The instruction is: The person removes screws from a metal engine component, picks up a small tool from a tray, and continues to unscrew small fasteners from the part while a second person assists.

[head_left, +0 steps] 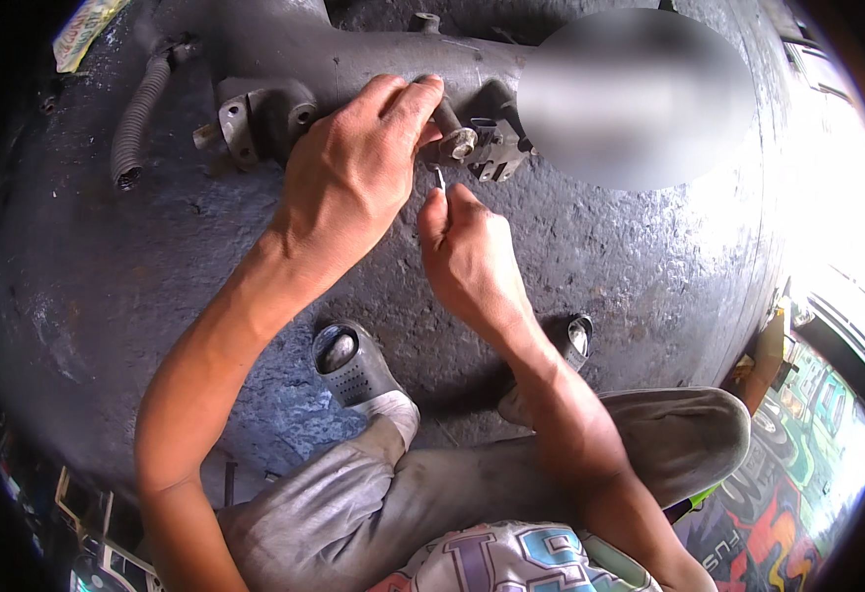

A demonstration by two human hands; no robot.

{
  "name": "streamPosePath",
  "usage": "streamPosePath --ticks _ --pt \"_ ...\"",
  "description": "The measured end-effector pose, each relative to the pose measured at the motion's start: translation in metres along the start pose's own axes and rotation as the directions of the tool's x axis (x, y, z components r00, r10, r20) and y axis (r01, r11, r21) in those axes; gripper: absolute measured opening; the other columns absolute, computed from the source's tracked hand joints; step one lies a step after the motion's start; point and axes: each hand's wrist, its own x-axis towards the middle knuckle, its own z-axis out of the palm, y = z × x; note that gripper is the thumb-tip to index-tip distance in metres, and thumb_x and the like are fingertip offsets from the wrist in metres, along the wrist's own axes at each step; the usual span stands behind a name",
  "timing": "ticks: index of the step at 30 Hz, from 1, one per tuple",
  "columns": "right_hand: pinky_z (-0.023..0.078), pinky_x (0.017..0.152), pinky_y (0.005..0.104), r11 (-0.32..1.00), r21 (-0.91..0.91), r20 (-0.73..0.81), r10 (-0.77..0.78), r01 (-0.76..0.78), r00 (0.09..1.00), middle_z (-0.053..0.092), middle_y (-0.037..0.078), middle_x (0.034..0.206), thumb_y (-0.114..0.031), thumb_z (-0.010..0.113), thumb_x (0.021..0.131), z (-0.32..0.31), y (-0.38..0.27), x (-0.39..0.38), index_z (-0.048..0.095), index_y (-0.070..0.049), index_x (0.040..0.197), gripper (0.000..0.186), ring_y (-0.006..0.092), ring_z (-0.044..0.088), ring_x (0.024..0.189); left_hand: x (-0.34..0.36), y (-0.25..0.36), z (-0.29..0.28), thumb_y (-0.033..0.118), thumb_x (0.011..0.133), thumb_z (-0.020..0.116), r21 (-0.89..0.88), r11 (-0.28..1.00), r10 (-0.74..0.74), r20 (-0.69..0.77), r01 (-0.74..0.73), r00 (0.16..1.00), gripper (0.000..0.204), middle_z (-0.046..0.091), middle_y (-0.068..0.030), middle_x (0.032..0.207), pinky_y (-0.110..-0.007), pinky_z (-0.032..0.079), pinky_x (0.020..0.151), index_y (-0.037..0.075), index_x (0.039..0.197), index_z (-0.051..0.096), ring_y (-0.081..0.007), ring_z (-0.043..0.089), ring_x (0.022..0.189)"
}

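A large dark metal housing (373, 54) with brackets and bolt holes lies across the far side. My left hand (353, 158) rests against it, fingers curled round a short dark metal cylinder (447, 120) with a bright bolt-like end (461, 146). Just below, my right hand (472, 242) is closed in a pinch on a thin metal rod (440, 179), whose tip points up toward the cylinder; most of the rod is hidden in my fingers. Right of the cylinder sits a small slotted metal bracket (497, 158). The left fingertips are partly hidden.
A ribbed flexible hose (142, 123) hangs at the far left. A flanged bracket (239, 128) stands out beside my left wrist. My feet in grey clogs (353, 363) are on the rough dark floor (195, 306). A blurred patch covers the far right. A painted panel (797, 454) stands lower right.
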Motion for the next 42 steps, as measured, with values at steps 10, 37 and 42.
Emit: streamPosePath --ticks 10,37,42 --pt "0.053 0.054 0.0497 0.912 -0.37 0.04 -0.176 0.178 0.984 0.061 0.027 0.062 -0.022 0.052 0.096 -0.011 0.008 0.007 0.051 0.003 0.087 0.027 0.0445 0.065 0.063 -0.003 -0.002 0.005 -0.005 0.082 0.065 -0.089 0.996 -0.014 -0.034 0.011 0.999 0.036 0.064 -0.0149 0.096 -0.036 0.055 0.071 -0.001 0.118 0.061 -0.031 0.067 0.084" --pt "0.05 0.064 0.0523 0.976 -0.008 -0.113 -0.219 0.219 0.969 0.063 0.028 0.075 -0.026 0.047 0.097 0.04 0.064 0.033 0.057 0.004 0.093 0.032 0.0453 0.065 0.078 0.022 0.005 -0.013 0.003 0.084 0.058 0.053 0.986 0.149 0.112 -0.156 0.982 0.015 0.064 -0.0231 0.085 -0.05 0.052 0.066 0.0 0.098 0.062 -0.043 0.064 0.079" --pt "0.052 0.074 0.0556 0.952 -0.222 0.159 -0.18 0.213 0.971 0.067 0.03 0.088 -0.025 0.039 0.096 0.0 0.026 0.0 0.056 0.003 0.101 0.033 0.0461 0.066 0.088 0.018 -0.001 -0.027 0.003 0.08 0.06 0.097 0.985 0.122 0.193 -0.143 0.974 0.009 0.065 -0.0247 0.084 -0.051 0.051 0.068 -0.001 0.088 0.063 -0.0443 0.064 0.08"
